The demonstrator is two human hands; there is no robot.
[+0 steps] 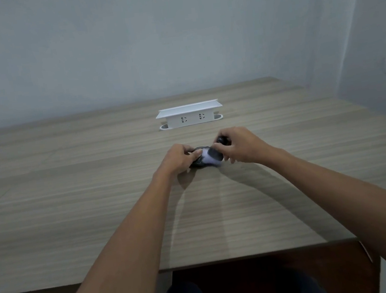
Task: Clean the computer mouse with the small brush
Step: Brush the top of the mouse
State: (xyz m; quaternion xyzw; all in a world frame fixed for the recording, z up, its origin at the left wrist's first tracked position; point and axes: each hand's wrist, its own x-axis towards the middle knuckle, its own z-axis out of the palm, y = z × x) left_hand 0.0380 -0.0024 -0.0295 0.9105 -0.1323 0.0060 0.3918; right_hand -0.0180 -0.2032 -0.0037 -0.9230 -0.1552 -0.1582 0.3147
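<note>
A dark computer mouse (213,154) lies on the wooden table (95,194), between my two hands. My left hand (179,159) grips its left side and holds it down. My right hand (240,144) is closed around a small brush whose black handle end (222,139) sticks up by the thumb. The brush's pale bristles (206,158) show as a blur across the top of the mouse. Most of the mouse's body is hidden by my fingers.
A white socket box (189,115) with two outlets stands on the table just behind my hands. A grey wall rises behind the table and at the right. The table's front edge (249,256) runs near my lap.
</note>
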